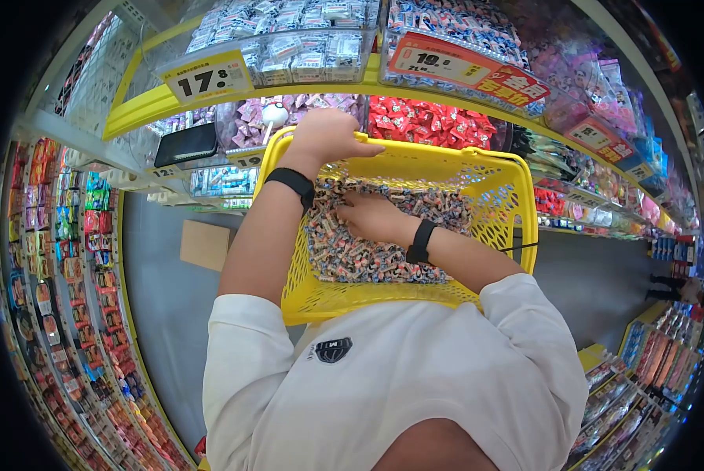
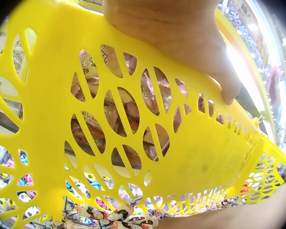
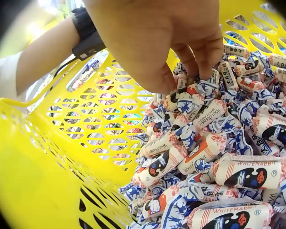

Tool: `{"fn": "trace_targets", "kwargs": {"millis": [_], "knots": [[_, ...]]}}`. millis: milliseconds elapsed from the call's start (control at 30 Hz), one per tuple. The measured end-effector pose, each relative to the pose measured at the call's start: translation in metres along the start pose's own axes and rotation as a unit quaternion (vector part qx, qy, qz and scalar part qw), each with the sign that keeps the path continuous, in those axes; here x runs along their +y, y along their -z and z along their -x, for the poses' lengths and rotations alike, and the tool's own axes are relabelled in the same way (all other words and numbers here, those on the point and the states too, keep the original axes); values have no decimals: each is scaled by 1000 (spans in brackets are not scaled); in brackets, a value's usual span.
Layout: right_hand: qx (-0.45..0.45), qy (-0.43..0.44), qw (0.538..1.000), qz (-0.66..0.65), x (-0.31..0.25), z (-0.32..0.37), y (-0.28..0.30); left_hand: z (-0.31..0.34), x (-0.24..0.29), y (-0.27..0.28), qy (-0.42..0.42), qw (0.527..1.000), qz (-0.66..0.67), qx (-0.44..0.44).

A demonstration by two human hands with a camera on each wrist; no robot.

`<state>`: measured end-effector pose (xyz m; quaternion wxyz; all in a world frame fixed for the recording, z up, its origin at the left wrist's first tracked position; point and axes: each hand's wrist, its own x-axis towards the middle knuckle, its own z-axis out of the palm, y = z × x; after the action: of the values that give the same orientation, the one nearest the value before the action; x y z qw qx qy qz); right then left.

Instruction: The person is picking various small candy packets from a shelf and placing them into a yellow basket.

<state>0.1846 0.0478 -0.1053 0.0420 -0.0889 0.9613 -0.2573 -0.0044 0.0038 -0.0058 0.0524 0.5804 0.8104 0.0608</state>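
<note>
A yellow plastic shopping basket [image 1: 493, 161] with cut-out walls holds a thick layer of white, blue and red wrapped candies [image 1: 399, 263]. "White Rabbit" is printed on the candy wrappers [image 3: 250, 171] in the right wrist view. My left hand [image 1: 328, 133] grips the basket's far rim near its left corner, the thumb lying along the edge. Inside the basket, my right hand [image 1: 375, 217] reaches down into the candies with bent fingers [image 3: 207, 55]. The fingertips are partly hidden among the wrappers; I cannot tell whether they pinch one.
Beyond the basket stand shelf bins with red-wrapped sweets [image 1: 430, 123] and purple-wrapped sweets [image 1: 320, 106]. A black phone-like slab [image 1: 187, 145] lies left of them. Price signs [image 1: 208, 77] hang along the upper shelf. A cardboard piece [image 1: 204, 244] is on the grey floor. Packed snack racks [image 1: 69, 275] line the left.
</note>
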Motion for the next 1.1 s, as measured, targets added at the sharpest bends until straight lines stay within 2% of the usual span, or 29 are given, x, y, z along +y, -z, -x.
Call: {"fn": "trace_targets", "kwargs": {"millis": [100, 200, 300, 433, 600, 700, 800, 967, 1100], "knots": [[16, -14, 1000, -13, -3, 1, -2, 0, -1, -1, 0, 1000, 2, 5], [69, 21, 997, 32, 2, 2, -15, 0, -1, -2, 0, 1000, 0, 7], [36, -22, 999, 20, 1, 3, -19, 0, 0, -1, 1, 1000, 3, 1], [60, -64, 996, -25, 2, 0, -24, -2, 0, -1, -2, 1000, 0, 1], [108, -88, 985, -102, -10, 0, 6, -1, 1, 1, 7, 1000, -3, -6], [112, -87, 983, -115, -10, -1, 16, -1, 1, 0, 9, 1000, 1, -6], [100, -122, 980, -125, -11, -1, 22, 0, 0, -1, 8, 1000, 4, -1], [112, -100, 972, -181, -13, 6, 42, 0, 1, 0, 9, 1000, 6, 5], [104, -68, 967, -223, -17, 16, 79, 1, 1, 0, 2, 1000, 13, 18]]}}
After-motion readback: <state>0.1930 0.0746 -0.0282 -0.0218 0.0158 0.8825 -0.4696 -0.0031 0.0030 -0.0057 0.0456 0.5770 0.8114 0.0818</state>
